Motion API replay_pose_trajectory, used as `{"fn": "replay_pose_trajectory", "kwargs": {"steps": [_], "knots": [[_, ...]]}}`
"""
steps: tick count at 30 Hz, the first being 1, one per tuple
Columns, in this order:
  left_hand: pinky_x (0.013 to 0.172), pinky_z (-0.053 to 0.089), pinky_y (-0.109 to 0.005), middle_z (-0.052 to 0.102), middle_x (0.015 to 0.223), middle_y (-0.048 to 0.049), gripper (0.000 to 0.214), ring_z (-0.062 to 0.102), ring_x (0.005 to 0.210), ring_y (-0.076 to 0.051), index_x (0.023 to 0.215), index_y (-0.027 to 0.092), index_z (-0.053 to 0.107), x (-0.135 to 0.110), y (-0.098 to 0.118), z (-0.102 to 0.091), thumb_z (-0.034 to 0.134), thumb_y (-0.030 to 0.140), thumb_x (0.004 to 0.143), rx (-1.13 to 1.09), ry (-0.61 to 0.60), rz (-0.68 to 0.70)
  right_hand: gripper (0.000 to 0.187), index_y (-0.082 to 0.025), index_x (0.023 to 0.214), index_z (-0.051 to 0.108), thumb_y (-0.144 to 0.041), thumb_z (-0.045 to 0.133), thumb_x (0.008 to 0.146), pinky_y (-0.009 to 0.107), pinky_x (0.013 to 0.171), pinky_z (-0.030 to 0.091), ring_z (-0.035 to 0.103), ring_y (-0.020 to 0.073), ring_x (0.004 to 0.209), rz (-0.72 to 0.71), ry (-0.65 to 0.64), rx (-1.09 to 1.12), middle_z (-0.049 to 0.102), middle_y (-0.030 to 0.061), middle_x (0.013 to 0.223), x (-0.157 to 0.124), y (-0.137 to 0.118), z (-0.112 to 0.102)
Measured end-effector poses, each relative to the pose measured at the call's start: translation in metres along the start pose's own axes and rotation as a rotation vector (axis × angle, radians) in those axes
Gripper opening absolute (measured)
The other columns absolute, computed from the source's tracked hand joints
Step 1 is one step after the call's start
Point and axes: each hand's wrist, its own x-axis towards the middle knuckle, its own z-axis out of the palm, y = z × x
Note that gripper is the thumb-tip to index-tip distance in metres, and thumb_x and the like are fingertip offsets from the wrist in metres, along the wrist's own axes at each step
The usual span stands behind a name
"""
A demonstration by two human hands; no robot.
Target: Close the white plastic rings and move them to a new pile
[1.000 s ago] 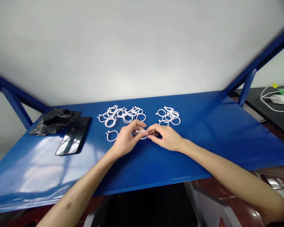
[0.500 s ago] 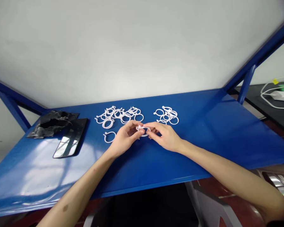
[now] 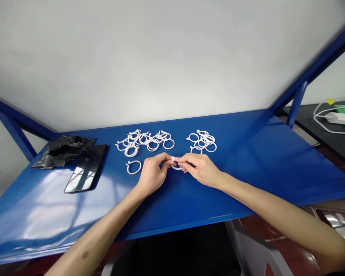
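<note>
Pinching one white ring (image 3: 176, 168) in the fingertips of left hand (image 3: 153, 171) and right hand (image 3: 201, 168), with both nearly closed on it, over the middle of the blue table (image 3: 189, 207). Lying to the left: one loose ring (image 3: 134, 173), then a phone (image 3: 84, 172) touching a black bag (image 3: 64, 149). Lying farther back: a bigger ring heap (image 3: 147, 140) left, a smaller ring heap (image 3: 205, 140) right.

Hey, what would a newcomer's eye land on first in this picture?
Probably the left hand and right hand, meeting mid-table with a white ring pinched between them. Beyond them on the blue table, the larger ring pile lies left, the smaller pile right. Farther left, a glossy black phone lies by a crumpled black bag.
</note>
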Motion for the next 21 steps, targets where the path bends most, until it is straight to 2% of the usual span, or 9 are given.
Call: {"fn": "replay_pose_trajectory", "kwargs": {"steps": [6,9,12,14,15,18,21], "knots": [[0.073,0.052,-0.025,0.076,0.08,-0.0005,0.021,0.069,0.073,-0.016,0.085,0.021,0.069,0.0,-0.004,0.0,0.05,0.021,0.093,0.056,-0.03,0.068,0.021,-0.025,0.115,0.07,-0.027,0.051,0.105,0.028,0.074,0.059,0.073,0.0143,0.081,-0.016,-0.062,-0.02,0.076,0.0014,0.098,-0.001,-0.001,-0.002],[0.073,0.051,-0.026,0.075,0.083,-0.0014,0.02,0.068,0.074,-0.016,0.091,0.021,0.069,0.005,-0.006,-0.003,0.052,0.029,0.097,0.088,-0.046,0.114,0.021,-0.025,0.115,0.068,-0.026,0.05,0.105,0.031,0.079,0.059,0.074,0.0164,0.09,-0.057,-0.025,-0.087,0.077,0.0019,0.105,0.005,0.002,-0.004],[0.082,0.052,-0.03,0.075,0.094,-0.0046,0.022,0.069,0.088,-0.02,0.101,0.022,0.07,0.011,-0.006,-0.015,0.054,0.037,0.098,0.312,0.005,0.164,0.018,-0.025,0.112,0.067,-0.03,0.052,0.104,0.036,0.084,0.058,0.072,0.0207,0.094,-0.017,0.077,-0.252,0.077,0.004,0.106,0.013,0.008,-0.012],[0.083,0.051,-0.034,0.075,0.097,-0.0075,0.026,0.069,0.096,-0.025,0.104,0.023,0.07,0.012,-0.005,-0.029,0.052,0.041,0.099,0.551,0.077,0.108,0.016,-0.025,0.107,0.068,-0.032,0.054,0.102,0.038,0.081,0.057,0.07,0.0232,0.092,0.059,0.172,-0.369,0.077,0.005,0.1,0.017,0.016,-0.022],[0.081,0.051,-0.035,0.075,0.098,-0.009,0.03,0.069,0.096,-0.027,0.105,0.022,0.07,0.012,-0.006,-0.037,0.05,0.044,0.099,0.664,0.093,0.035,0.016,-0.025,0.104,0.068,-0.032,0.054,0.102,0.039,0.08,0.057,0.068,0.0243,0.092,0.087,0.214,-0.421,0.076,0.0054,0.097,0.018,0.02,-0.028],[0.069,0.05,-0.037,0.075,0.09,-0.012,0.04,0.071,0.08,-0.031,0.11,0.02,0.066,0.008,-0.009,-0.059,0.052,0.054,0.095,0.912,-0.013,-0.226,0.016,-0.024,0.096,0.069,-0.031,0.055,0.099,0.044,0.084,0.055,0.06,0.0285,0.097,0.12,0.291,-0.556,0.073,0.0077,0.097,0.018,0.037,-0.046],[0.065,0.048,-0.035,0.075,0.084,-0.0118,0.038,0.072,0.077,-0.032,0.114,0.019,0.063,0.003,-0.013,-0.068,0.058,0.05,0.092,1.003,-0.155,-0.273,0.016,-0.023,0.097,0.071,-0.031,0.057,0.097,0.05,0.089,0.053,0.056,0.0313,0.102,0.172,0.334,-0.626,0.067,0.0111,0.103,0.018,0.051,-0.056]]}}
